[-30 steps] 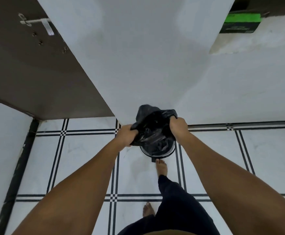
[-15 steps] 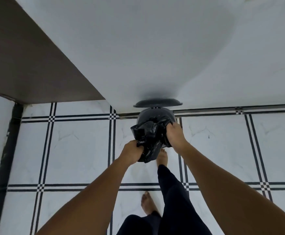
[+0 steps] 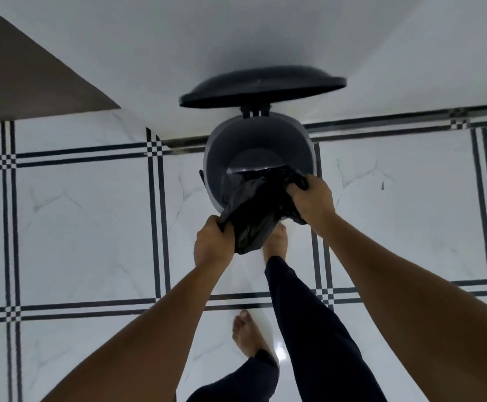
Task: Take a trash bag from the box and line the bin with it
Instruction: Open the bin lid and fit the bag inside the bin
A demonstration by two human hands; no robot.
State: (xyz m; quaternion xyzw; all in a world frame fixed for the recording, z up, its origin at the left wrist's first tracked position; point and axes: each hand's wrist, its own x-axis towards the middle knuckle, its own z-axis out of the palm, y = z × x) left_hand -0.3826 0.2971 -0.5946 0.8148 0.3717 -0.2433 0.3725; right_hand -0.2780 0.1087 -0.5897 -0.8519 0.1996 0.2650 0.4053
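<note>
Tiled floor [image 3: 77, 227], open bin [image 3: 258, 140], bag [image 3: 253, 210] overhead.

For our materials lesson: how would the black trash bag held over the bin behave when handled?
The trash bag is probably floppy: it sags crumpled between the left hand and right hand. Its glossy film looks slippery. It seems light, since fingertip pinches carry it.

bag [image 3: 253, 210] over bin [image 3: 265, 137] rim, lid [image 3: 262, 87] behind, perhaps upright

floor [image 3: 85, 227]: white marble-look tiles, dark double-line borders, checkered crossings | wall [image 3: 236, 33]: plain white, meeting the floor at the top; brown panel [image 3: 19, 82] at upper left | legs: dark trousers [image 3: 317, 329], bare feet
</note>
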